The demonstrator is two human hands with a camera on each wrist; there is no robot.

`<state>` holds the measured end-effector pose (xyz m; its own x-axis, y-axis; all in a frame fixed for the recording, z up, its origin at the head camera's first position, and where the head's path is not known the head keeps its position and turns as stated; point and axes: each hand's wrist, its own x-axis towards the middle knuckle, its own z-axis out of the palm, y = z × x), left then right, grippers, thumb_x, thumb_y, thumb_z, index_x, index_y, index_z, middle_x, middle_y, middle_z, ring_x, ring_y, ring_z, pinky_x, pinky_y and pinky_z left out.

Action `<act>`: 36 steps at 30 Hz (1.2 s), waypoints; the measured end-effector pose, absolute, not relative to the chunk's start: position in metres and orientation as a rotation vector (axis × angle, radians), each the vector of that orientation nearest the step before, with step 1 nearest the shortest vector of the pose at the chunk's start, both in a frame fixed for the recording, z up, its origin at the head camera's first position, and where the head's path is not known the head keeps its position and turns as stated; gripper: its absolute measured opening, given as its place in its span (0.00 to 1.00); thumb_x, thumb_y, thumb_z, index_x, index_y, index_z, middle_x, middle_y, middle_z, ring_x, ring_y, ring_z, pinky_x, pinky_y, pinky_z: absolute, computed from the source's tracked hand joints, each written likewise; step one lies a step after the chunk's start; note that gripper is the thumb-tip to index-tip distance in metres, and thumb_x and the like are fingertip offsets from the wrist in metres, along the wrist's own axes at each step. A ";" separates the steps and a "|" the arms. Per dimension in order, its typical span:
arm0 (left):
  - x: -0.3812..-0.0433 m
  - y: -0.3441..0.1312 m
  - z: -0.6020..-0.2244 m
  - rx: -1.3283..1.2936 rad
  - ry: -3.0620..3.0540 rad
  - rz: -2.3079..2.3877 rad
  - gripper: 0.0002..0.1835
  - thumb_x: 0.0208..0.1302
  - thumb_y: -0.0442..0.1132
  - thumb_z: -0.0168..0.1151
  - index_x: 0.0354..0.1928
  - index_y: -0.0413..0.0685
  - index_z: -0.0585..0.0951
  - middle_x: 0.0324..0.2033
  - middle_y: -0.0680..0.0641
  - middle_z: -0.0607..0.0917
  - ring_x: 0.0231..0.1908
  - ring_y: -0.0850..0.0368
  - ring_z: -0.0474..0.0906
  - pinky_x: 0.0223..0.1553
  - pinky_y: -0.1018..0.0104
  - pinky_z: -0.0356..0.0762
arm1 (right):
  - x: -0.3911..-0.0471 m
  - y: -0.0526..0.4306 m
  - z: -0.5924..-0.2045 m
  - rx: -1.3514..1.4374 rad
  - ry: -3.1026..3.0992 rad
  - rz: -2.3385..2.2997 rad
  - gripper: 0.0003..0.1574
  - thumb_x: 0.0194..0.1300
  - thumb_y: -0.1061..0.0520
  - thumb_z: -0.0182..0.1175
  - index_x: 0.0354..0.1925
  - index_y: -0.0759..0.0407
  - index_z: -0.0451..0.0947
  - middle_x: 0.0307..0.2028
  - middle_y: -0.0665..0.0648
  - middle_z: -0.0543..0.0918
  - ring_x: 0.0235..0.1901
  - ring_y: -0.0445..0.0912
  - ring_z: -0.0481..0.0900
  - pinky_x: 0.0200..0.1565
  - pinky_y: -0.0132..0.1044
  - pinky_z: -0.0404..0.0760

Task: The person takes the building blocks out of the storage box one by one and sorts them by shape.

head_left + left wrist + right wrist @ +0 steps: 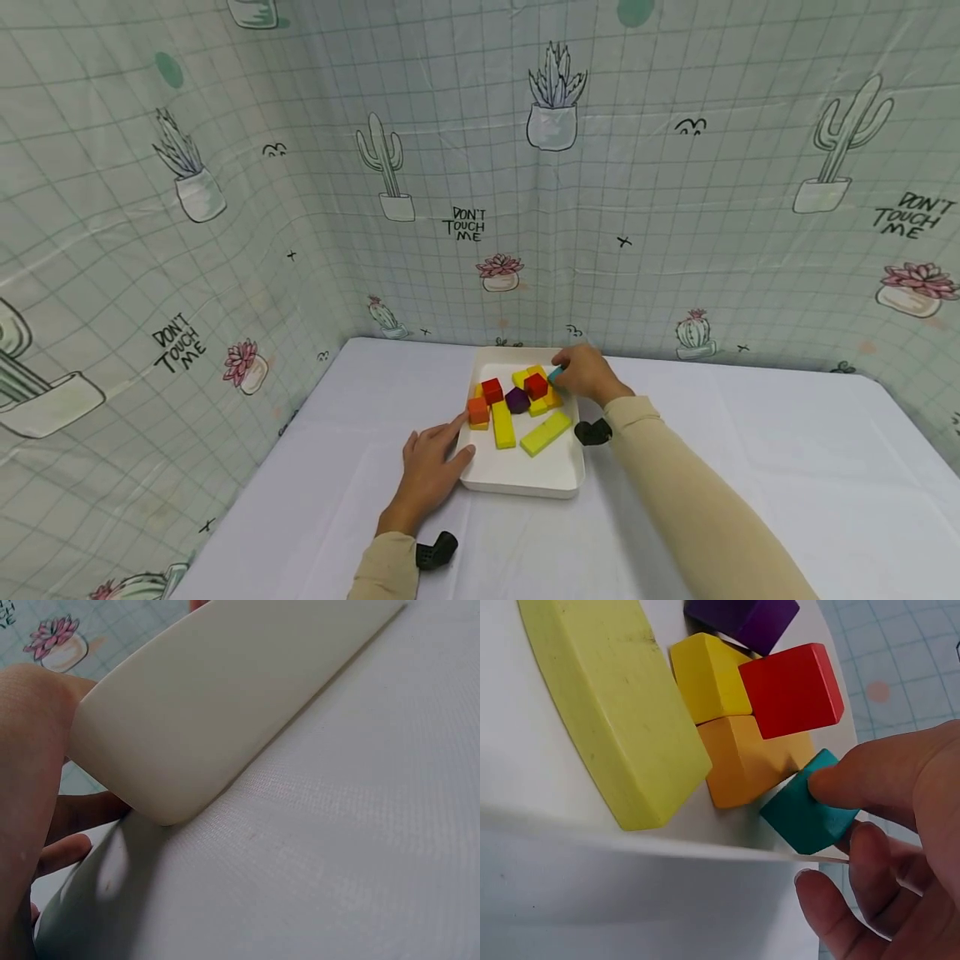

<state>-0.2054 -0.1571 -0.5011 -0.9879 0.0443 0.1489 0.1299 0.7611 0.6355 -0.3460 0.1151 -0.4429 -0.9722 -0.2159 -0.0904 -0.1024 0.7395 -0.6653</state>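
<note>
My right hand (588, 372) pinches a teal block (806, 810) between thumb and fingers, at the far right side of a white tray (517, 479). Beside that block, in the right wrist view, an orange-yellow block (742, 761) and a yellow block (709, 679) lie together with a red cube (793, 690) on them. At the tray's left rim rests my left hand (429, 468), thumb and index finger spread, the index fingertip close by an orange cube (477, 410). The left wrist view shows the tray's outer wall (195, 712), with the other fingers loosely bent outside it.
A purple block (517, 401) and another red cube (492, 391) sit mid-tray. Two long yellow blocks (546, 433) lie nearer the front. The tray stands on a white-covered table (735, 433), with a patterned cloth (630, 200) hanging behind and at left.
</note>
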 end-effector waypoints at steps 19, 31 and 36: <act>-0.206 -0.159 -0.504 -0.152 -2.840 -1.005 0.30 0.69 0.50 0.57 0.73 0.59 0.71 0.64 0.46 0.78 0.67 0.43 0.66 0.70 0.32 0.38 | -0.345 0.116 -0.443 -0.286 2.813 -0.954 0.22 0.63 0.58 0.65 0.54 0.65 0.82 0.49 0.61 0.83 0.44 0.54 0.80 0.51 0.49 0.81; -0.206 -0.158 -0.502 -0.118 -2.842 -1.026 0.30 0.69 0.50 0.57 0.73 0.60 0.71 0.64 0.47 0.78 0.67 0.44 0.65 0.70 0.33 0.37 | -0.335 0.121 -0.437 -0.249 2.757 -1.307 0.27 0.65 0.55 0.66 0.59 0.67 0.78 0.53 0.64 0.81 0.51 0.58 0.76 0.55 0.52 0.79; -0.206 -0.156 -0.503 -0.107 -2.856 -1.022 0.30 0.69 0.50 0.57 0.73 0.60 0.70 0.64 0.47 0.78 0.67 0.43 0.64 0.71 0.33 0.36 | -0.329 0.126 -0.439 -0.231 2.745 -1.428 0.27 0.66 0.54 0.66 0.60 0.65 0.78 0.53 0.64 0.80 0.44 0.55 0.81 0.47 0.46 0.84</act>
<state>-0.2064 -0.1562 -0.5030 -0.9919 0.0306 0.1233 0.1019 0.7714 0.6281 -0.3291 0.1261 -0.4394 -0.9881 -0.1496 0.0343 -0.1140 0.5655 -0.8168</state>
